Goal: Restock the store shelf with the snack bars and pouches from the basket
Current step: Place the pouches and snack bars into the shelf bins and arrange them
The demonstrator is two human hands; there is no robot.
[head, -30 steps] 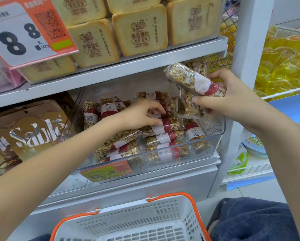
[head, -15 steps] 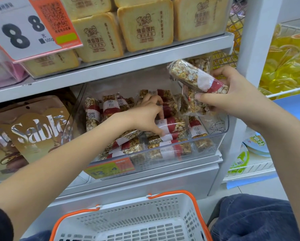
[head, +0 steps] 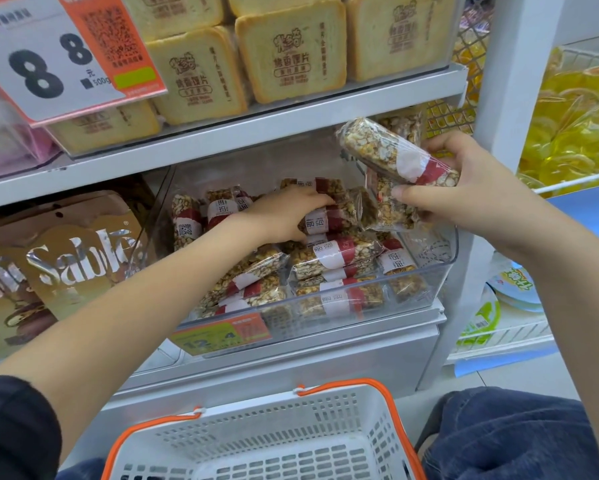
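Here the right hand (head: 464, 188) is raised above the right end of a clear plastic bin (head: 426, 271) and grips a bundle of wrapped snack bars (head: 395, 157), thumb underneath and fingers curled over the far side; the top bar lies tilted, its red-and-white band nearest the palm. The left hand (head: 284, 216) reaches into the bin from the left, fingers curled round a bar in the pile (head: 329, 220), pinning it against its neighbours. Beneath and around that hand the bin is packed with more bars (head: 332, 258), lying crosswise and overlapping, some standing on end along the back behind the wrist. The two hands are near each other, with the held bundle just to the right of the left fingertips.

Directly over both hands runs a white shelf edge (head: 256, 133), close above the right hand's bundle. On that shelf, above the hands, stand square toast-coloured packs (head: 287, 60), and to their left hangs a price sign (head: 48, 64) with large eights. Left of the left forearm sits a brown pack with silver lettering (head: 66, 258). Right of the right hand rises a white upright post (head: 513, 98), and beyond it yellow packets (head: 575, 116) in a wire rack. An orange and green price label (head: 222, 336) sits on the bin front below the left forearm. Below both arms is a white basket (head: 263, 441) with orange handles, its visible part showing no goods.
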